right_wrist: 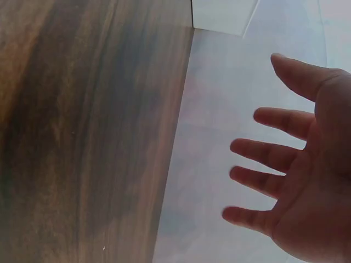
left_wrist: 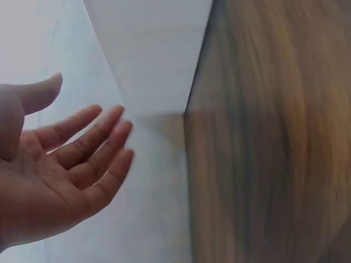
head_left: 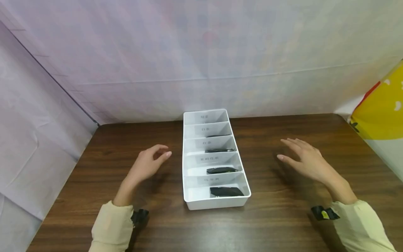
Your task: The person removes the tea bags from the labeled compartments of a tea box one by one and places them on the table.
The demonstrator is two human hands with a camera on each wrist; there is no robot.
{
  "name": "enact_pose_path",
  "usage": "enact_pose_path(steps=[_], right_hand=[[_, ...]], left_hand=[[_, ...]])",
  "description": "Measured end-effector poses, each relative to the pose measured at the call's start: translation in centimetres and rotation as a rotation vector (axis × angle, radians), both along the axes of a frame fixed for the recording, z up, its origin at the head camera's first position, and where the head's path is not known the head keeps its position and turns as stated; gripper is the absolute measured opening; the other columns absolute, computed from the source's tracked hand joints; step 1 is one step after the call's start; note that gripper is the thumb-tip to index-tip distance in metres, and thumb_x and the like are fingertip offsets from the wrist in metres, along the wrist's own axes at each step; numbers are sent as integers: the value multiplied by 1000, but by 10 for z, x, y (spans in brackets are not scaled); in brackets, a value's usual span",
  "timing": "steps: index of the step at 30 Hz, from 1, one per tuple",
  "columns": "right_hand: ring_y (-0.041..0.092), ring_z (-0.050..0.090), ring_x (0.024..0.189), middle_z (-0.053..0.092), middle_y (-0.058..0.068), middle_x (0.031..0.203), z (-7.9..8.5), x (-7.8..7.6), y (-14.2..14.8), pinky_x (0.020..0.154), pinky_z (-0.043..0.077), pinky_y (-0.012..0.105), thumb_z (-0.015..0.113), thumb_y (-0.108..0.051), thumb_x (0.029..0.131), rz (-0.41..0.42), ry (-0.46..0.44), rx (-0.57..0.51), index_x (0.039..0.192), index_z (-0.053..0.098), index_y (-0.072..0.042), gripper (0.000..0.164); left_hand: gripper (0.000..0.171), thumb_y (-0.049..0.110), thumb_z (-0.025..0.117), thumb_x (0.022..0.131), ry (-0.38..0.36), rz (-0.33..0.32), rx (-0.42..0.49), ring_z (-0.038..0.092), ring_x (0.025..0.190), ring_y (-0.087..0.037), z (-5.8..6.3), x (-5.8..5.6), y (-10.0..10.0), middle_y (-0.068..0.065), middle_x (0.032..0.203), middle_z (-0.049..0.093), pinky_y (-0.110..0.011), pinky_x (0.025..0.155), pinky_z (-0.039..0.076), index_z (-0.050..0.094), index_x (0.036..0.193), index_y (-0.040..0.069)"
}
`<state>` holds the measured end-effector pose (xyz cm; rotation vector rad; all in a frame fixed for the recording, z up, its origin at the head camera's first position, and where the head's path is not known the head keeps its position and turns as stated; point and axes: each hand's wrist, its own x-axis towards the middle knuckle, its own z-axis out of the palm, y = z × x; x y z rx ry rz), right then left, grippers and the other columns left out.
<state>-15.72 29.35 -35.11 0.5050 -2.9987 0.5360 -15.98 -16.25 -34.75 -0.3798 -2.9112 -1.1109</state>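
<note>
A long white divided box (head_left: 217, 203) stands on the table, its several compartments in a row, each with small dark lettering on a wall. Flat black packets lie in most of them, the largest visible packet (head_left: 226, 191) in the nearest compartment; the farthest shows none. Left of the box my left hand (head_left: 148, 162) hovers with relaxed fingers, apart from it and holding nothing. On the other side, farther off, my right hand (head_left: 303, 157) is spread with nothing in it. The left wrist view shows the left palm (left_wrist: 71, 170), and the right wrist view the right palm (right_wrist: 307, 175).
The dark wooden table (head_left: 267, 227) reaches back to a pale cloth wall (head_left: 201, 63). Another pale cloth (head_left: 28, 140) hangs along the left side. A yellow patterned cloth (head_left: 384, 108) is at the far right. Black bands are on both wrists.
</note>
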Motion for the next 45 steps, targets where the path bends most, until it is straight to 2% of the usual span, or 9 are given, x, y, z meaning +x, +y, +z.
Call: enact_pose_path(steps=[3, 7, 13, 20, 27, 31, 34, 38, 45], right_hand=[[49, 34, 118, 41, 31, 129, 1, 1, -1, 88, 27, 66, 55, -36, 91, 28, -7, -29, 130, 42, 5, 58], [48, 41, 114, 47, 31, 124, 2, 2, -1, 89, 32, 61, 54, -33, 92, 44, -35, -67, 128, 44, 9, 56], [48, 44, 111, 48, 31, 122, 3, 3, -2, 87, 35, 60, 52, -33, 94, 37, -49, -60, 126, 46, 9, 53], [47, 47, 108, 52, 30, 119, 5, 5, -2, 87, 37, 59, 52, -30, 93, 32, -35, -66, 123, 49, 9, 49], [40, 54, 101, 56, 26, 115, 14, 6, -5, 81, 42, 56, 56, -27, 92, 54, -24, -134, 120, 54, 3, 41], [28, 57, 94, 61, 19, 111, 25, 5, -9, 76, 46, 49, 59, -20, 90, 120, 22, -162, 116, 59, -2, 32], [20, 60, 90, 64, 13, 107, 36, 3, -14, 72, 50, 38, 61, -15, 89, 188, 52, -174, 113, 61, -4, 27], [13, 61, 86, 65, 7, 104, 52, 4, -24, 69, 51, 28, 60, -12, 89, 260, 26, -185, 112, 62, -6, 24], [14, 61, 92, 65, -1, 105, 67, 10, -48, 76, 50, 33, 60, -14, 89, 352, -18, -177, 110, 64, -12, 22]], left_hand=[[30, 27, 56, 92, -95, -5, 138, 59, 93, -28, 1, -6, 9, -12, 98, 65, -42, 79, 46, 61, 107, 3], [24, 17, 57, 92, -251, -37, 301, 62, 82, -29, -2, -13, 19, -14, 85, 65, -41, 74, 50, 60, 99, -5], [21, 10, 57, 90, -410, -39, 423, 62, 73, -22, -8, -20, 28, -13, 79, 63, -39, 72, 51, 57, 97, -10], [17, 6, 58, 89, -447, -37, 466, 59, 64, -14, -9, -22, 32, -6, 69, 61, -38, 69, 51, 56, 91, -10], [14, 6, 57, 90, -477, -45, 473, 56, 61, -12, -7, -23, 33, -2, 66, 58, -32, 64, 50, 56, 87, -8], [13, 6, 57, 90, -481, -46, 459, 55, 60, -12, -7, -24, 32, -3, 65, 57, -30, 61, 48, 56, 86, -7], [13, 6, 57, 90, -478, -42, 444, 54, 59, -11, -7, -25, 32, -3, 65, 56, -28, 58, 47, 56, 85, -6], [13, 5, 57, 90, -474, -36, 429, 53, 59, -11, -5, -24, 32, -3, 64, 55, -27, 57, 46, 56, 85, -7], [13, 5, 56, 90, -472, -38, 420, 53, 59, -11, -5, -23, 33, -3, 65, 56, -25, 56, 45, 56, 86, -7]])
